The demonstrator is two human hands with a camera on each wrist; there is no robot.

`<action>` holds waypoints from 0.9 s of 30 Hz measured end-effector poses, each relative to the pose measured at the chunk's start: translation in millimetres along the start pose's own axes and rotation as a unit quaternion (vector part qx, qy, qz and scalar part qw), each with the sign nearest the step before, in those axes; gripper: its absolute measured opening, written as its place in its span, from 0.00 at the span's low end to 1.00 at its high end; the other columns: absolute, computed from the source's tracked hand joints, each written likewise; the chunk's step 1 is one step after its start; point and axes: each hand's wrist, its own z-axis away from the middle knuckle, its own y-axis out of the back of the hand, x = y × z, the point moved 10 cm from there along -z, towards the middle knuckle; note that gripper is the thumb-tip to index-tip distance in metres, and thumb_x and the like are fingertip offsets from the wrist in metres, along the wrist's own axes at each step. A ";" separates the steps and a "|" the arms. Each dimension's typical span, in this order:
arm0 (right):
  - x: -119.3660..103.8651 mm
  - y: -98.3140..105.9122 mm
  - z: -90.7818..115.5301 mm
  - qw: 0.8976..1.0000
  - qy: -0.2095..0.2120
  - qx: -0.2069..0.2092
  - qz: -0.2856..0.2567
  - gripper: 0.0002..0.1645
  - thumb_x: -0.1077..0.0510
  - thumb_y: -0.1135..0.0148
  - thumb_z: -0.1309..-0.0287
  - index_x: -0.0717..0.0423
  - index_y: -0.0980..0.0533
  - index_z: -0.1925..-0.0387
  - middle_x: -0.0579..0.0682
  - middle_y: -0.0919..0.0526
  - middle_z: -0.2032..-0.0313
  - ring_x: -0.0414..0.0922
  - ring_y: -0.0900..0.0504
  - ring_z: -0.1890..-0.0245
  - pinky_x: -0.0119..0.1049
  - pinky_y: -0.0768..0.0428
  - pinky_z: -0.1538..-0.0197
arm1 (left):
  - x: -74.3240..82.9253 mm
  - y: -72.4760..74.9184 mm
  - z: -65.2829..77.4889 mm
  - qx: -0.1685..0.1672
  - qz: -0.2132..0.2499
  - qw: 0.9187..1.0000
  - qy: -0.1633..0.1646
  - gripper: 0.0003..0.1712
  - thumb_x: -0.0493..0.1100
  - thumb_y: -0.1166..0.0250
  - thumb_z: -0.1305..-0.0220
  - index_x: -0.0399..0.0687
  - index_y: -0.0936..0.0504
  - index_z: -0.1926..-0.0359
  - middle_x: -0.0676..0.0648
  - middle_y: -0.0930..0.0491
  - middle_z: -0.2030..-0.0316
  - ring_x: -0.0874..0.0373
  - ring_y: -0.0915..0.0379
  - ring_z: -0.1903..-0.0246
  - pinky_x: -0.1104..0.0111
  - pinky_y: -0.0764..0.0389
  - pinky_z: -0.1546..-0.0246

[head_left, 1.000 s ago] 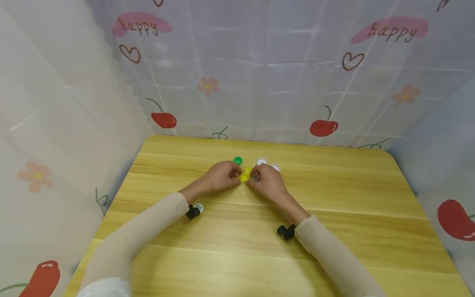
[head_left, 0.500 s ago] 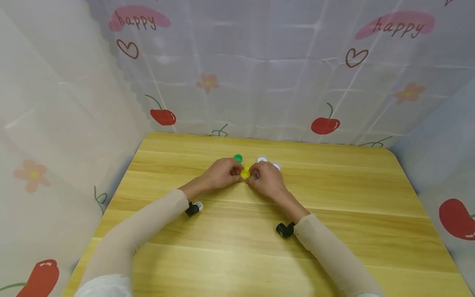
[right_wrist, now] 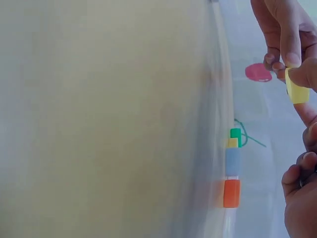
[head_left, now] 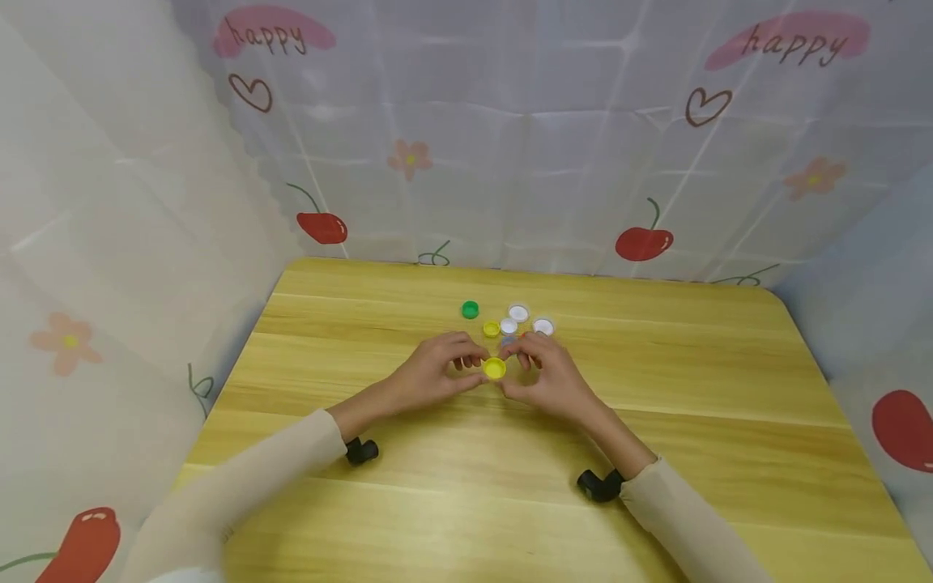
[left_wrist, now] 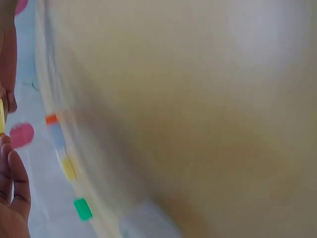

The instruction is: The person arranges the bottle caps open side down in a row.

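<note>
Both hands meet at a yellow bottle cap, hollow side facing the head camera. My left hand pinches its left side between thumb and fingertip. Opposite, my right hand pinches the right side the same way, its other fingers bent. In the right wrist view the yellow cap appears edge-on, raised above the table. Just beyond the hands lie a second yellow cap, a blue cap partly covered by the right fingers, and a red-orange cap, mostly hidden in the head view.
Farther back on the wooden table are a green cap and white caps, one at the rear and another to the right. A patterned curtain hangs behind the table's far edge. Black wrist camera mounts stick out below the forearms.
Both hands have drawn back toward the person, bringing the yellow cap away from the group. The second yellow cap and a white cap now show more fully.
</note>
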 end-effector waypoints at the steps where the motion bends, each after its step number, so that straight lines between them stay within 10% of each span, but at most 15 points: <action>1: -3.6 1.2 3.7 1.000 0.010 0.000 -0.005 0.19 0.56 0.17 0.49 0.43 0.16 0.56 0.53 0.25 0.71 0.42 0.31 0.66 0.34 0.34 0.59 | 5.5 -0.7 2.8 0.005 0.001 1.000 -0.008 0.15 0.46 0.22 0.33 0.47 0.10 0.49 0.48 0.13 0.59 0.58 0.17 0.59 0.66 0.13 0.56; 6: -13.3 4.9 15.3 0.999 0.032 0.000 -0.012 0.21 0.56 0.17 0.50 0.43 0.17 0.55 0.55 0.25 0.70 0.41 0.31 0.64 0.34 0.33 0.60 | 17.8 -2.9 10.0 0.018 0.015 1.000 -0.007 0.14 0.46 0.21 0.34 0.48 0.10 0.50 0.49 0.13 0.60 0.57 0.18 0.60 0.66 0.13 0.57; 10: -14.3 10.0 20.7 1.000 0.030 0.005 -0.007 0.22 0.56 0.16 0.50 0.41 0.18 0.55 0.51 0.26 0.70 0.40 0.31 0.64 0.35 0.32 0.60 | 3.6 -13.3 9.9 -0.018 0.128 0.989 0.076 0.12 0.47 0.25 0.30 0.52 0.10 0.49 0.51 0.13 0.59 0.58 0.18 0.58 0.68 0.14 0.56; 15: -23.8 17.0 27.1 0.998 0.066 0.015 -0.002 0.24 0.58 0.15 0.54 0.43 0.17 0.56 0.45 0.29 0.71 0.37 0.32 0.62 0.34 0.33 0.58 | -16.9 -35.9 13.1 -0.082 0.291 0.932 0.202 0.11 0.47 0.31 0.26 0.48 0.10 0.50 0.47 0.11 0.57 0.57 0.19 0.58 0.68 0.17 0.54; 20: -33.3 16.0 30.2 0.995 0.100 0.013 0.008 0.24 0.61 0.14 0.55 0.46 0.16 0.55 0.44 0.30 0.71 0.37 0.33 0.61 0.32 0.34 0.56 | -20.8 -50.3 18.7 -0.118 0.360 0.888 0.260 0.14 0.46 0.34 0.27 0.40 0.11 0.53 0.46 0.14 0.64 0.58 0.26 0.65 0.68 0.22 0.60; 24: -33.3 14.7 31.7 0.995 0.097 0.012 0.017 0.24 0.60 0.14 0.54 0.45 0.16 0.55 0.43 0.31 0.71 0.36 0.33 0.61 0.32 0.35 0.57 | -19.1 -50.2 18.6 -0.110 0.357 0.891 0.257 0.13 0.46 0.34 0.28 0.40 0.11 0.54 0.46 0.16 0.66 0.59 0.27 0.66 0.69 0.23 0.61; 27: -30.5 14.1 32.6 0.996 0.088 0.005 0.023 0.23 0.58 0.14 0.51 0.45 0.16 0.54 0.43 0.30 0.71 0.38 0.32 0.61 0.33 0.33 0.57 | -17.8 -45.4 16.9 -0.100 0.319 0.912 0.237 0.12 0.45 0.33 0.28 0.43 0.10 0.55 0.45 0.14 0.64 0.59 0.25 0.65 0.70 0.22 0.60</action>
